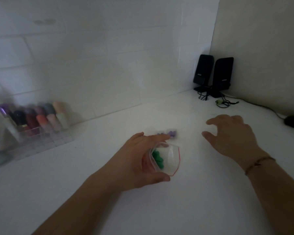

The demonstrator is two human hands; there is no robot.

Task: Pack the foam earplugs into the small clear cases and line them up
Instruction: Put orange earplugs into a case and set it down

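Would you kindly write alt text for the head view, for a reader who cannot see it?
On a white counter, the left hand grips a clear zip bag of green earplugs, while the right hand hovers open and empty. Small clear cases with purple earplugs sit just beyond the bag. A blurred organizer stands left; two black speakers fill the far corner.

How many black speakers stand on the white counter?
2. The left black speaker stands in the far right corner by the tiled wall; the right black speaker stands close beside it, by the plain side wall. None seems hidden.
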